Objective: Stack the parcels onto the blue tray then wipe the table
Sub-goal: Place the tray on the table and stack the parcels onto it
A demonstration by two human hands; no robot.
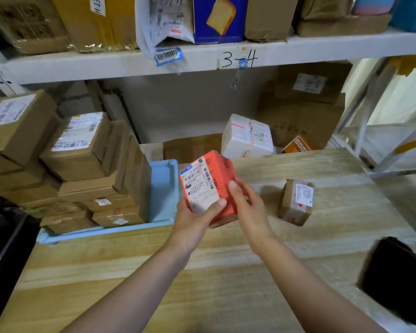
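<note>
Bright, even light; soft shadows on the table. Straight lines bend near the edges. Slight blur throughout, worst in the corners.

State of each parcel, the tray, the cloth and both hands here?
Red parcel: lifted, tilted, held by both hands.
Left hand: grips red parcel.
Right hand: grips red parcel.
Blue tray: loaded with brown parcels.
Small brown parcel: on table, untouched.
White parcel: at the back, untouched.
Black cloth: lying on table, unused.

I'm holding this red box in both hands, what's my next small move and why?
Probably move the red cardboard box left onto the bare right end of the blue plastic tray: left hand and right hand grip it beside that gap.
</note>
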